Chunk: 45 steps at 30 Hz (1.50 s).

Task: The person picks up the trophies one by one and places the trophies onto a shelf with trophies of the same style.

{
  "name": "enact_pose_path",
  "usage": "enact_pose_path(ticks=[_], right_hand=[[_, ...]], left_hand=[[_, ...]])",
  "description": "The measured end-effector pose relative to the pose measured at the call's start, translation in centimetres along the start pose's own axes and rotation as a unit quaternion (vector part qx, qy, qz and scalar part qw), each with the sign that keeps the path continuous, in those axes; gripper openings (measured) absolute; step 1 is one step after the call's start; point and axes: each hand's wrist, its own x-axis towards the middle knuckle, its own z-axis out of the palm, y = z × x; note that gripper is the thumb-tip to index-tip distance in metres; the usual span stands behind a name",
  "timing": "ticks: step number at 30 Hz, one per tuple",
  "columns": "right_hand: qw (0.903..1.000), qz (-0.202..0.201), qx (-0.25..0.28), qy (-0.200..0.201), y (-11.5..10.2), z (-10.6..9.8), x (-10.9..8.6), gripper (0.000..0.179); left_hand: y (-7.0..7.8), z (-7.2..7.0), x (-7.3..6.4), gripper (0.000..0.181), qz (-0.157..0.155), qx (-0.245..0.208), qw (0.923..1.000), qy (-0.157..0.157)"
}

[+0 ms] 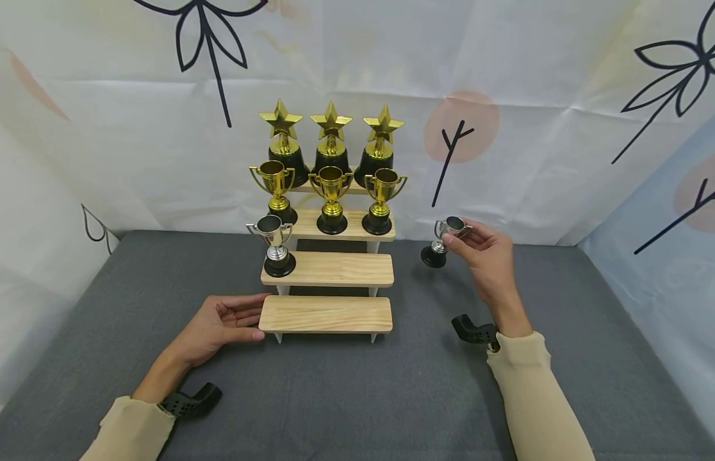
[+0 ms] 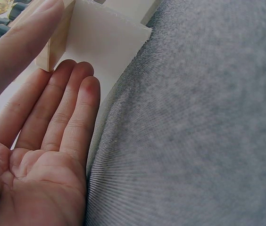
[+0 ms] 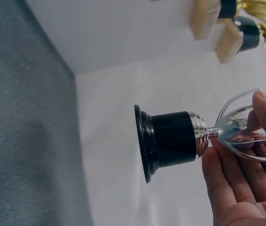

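My right hand holds a silver trophy cup by its bowl, thumb on one side and fingers on the other. Its black base hangs above the cloth, right of the wooden step stand. At the stand's left end, my left hand lies with fairly straight fingers touching the lowest step. Another silver trophy cup stands at the left of the second step up. Gold trophy cups line the step above it, and gold star trophies fill the top one.
A grey cloth covers the table. Behind the stand hangs a white printed sheet, with a bluish sheet at the right side. Dark wrist straps sit on both wrists.
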Motion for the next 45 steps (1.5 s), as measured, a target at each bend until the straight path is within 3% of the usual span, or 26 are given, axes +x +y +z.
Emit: enact_pose_path(ticks=[25, 34, 45], right_hand=[[0.9979, -0.063, 0.000, -0.019, -4.9, 2.2, -1.9, 0.035], [0.9954, -0.086, -0.017, -0.037, -5.6, 3.0, -2.4, 0.036], [0.9929, -0.087, -0.035, -0.072, -5.6, 4.5, -3.2, 0.037]], left_hand=[[0.0, 0.0, 0.0, 0.071, -0.005, 0.003, 1.0000, 0.005], [0.0, 0.0, 0.0, 0.071, -0.006, 0.008, 0.9999, 0.006], [-0.1, 0.0, 0.0, 0.070, -0.001, 0.002, 1.0000, 0.001]])
